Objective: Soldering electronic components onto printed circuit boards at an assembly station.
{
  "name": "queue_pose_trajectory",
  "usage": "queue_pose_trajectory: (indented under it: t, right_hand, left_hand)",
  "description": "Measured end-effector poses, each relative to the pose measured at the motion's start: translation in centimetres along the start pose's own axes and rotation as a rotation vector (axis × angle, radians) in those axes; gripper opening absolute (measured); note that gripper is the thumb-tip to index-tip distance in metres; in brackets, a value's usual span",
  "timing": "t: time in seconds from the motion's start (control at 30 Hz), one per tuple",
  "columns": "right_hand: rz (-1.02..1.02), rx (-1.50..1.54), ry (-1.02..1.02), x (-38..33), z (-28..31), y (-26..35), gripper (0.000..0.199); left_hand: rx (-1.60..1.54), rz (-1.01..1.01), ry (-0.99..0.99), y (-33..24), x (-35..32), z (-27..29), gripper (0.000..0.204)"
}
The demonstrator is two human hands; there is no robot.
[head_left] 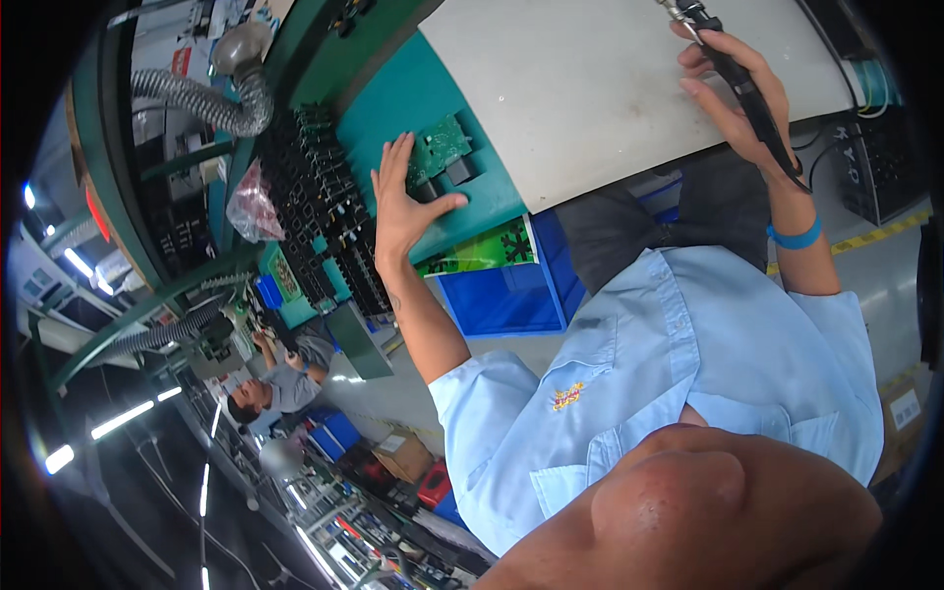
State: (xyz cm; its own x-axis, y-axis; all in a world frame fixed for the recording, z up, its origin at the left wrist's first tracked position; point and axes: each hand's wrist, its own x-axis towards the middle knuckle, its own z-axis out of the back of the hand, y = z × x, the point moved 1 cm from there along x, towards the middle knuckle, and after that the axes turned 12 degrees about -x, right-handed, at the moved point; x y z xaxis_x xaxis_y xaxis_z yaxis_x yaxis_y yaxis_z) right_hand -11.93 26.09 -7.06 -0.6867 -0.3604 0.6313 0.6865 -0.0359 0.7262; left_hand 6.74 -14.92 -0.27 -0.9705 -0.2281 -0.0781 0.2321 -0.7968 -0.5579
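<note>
My left hand (405,208) is spread on the teal mat (492,192), thumb and fingers apart. Right beside it lie green circuit boards (444,144) with black block-shaped parts (460,171); the hand hides some of them, and whether it touches them I cannot tell. At the upper right my right hand (752,98) is wrapped round a black corded hand tool (733,74). The tool's metal front end points toward the top edge, where the picture cuts it off. Its cable runs down past my wrist. The hand is over the near right part of a pale worktop sheet (590,88).
Rows of black parts (320,202) stand left of the mat, near a clear plastic bag (256,205). Below the bench edge is a blue bin (501,295). A silver duct hose (211,98) hangs at the upper left. Another person (285,388) works farther off at the left.
</note>
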Motion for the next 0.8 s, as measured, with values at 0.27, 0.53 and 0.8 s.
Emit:
queue_pose_trajectory:
  t: [0.27,0.53,0.8]
  right_hand:
    - [-0.093,0.019,0.0,-0.2,-0.7,0.2,0.06]
    - [-0.072,-0.058,0.022,0.8,-0.2,1.7,0.066]
    - [-0.165,-0.013,-0.018,0.4,-1.0,0.3,0.07]
  left_hand:
    - [0.162,-0.135,-0.196,-6.1,1.2,-2.0,0.102]
    - [0.023,-0.523,-0.143,-15.8,5.1,-10.5,0.105]
    - [-0.236,-0.36,-0.331,-16.3,5.2,-10.9,0.11]
